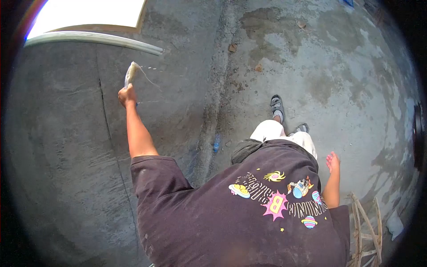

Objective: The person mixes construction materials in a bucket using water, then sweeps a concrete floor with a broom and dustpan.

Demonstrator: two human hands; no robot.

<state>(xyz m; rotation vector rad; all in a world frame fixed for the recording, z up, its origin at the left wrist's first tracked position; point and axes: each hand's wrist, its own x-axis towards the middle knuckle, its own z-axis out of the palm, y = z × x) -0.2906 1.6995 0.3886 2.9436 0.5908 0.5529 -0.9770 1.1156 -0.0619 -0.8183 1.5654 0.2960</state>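
Note:
My left hand (127, 95) is stretched far out to the left, its fingers wrapped round the lower end of a clear, pale plastic pouch (131, 74). The pouch stands up out of my fist. From its top a thin stream arcs to the right, with white drops beside it. By my right hip hangs my right hand (332, 162), fingers apart and nothing in them.
Grey concrete floor (178, 115) with wet patches lies all round. A white panel (89, 15) and a pale curved strip (93, 38) are at upper left. A blue plastic scrap (216, 143) lies near my legs; a wooden frame (368, 233) stands at lower right.

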